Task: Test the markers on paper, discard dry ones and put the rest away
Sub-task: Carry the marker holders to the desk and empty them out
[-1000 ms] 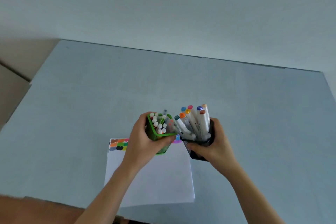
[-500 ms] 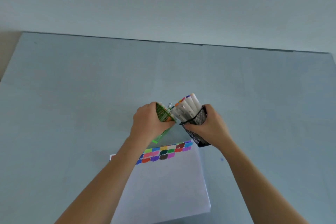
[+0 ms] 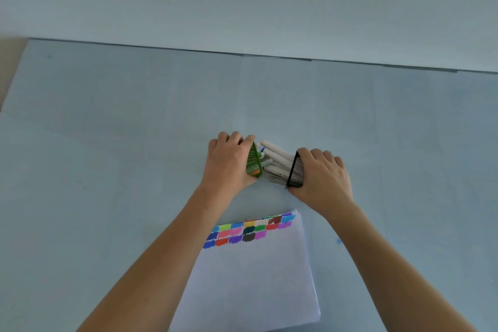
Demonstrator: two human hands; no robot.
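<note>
Two holders: I have one in each hand, both set at the far side of the table [image 3: 107, 143], just past the paper [image 3: 250, 277].
Left hand [image 3: 229, 164]: wrapped round the green holder [image 3: 253, 162], its mouth turned toward the other holder; I judge the tilt lets me keep the thin pens inside while I park it.
Right hand [image 3: 323, 178]: clasped on the black mesh cup [image 3: 296, 170], also tipped inward, the white markers [image 3: 277, 159] leaning out toward the green one.
Why side by side: I read this as the putting-away step, sorted sets kept together and clear of the sheet.
Paper: near me, rows of colour swatches [image 3: 250, 232] along its far edge; testing looks finished.
Dry ones: I cannot tell which holder has them.
Risk: leaning markers may slide out.
</note>
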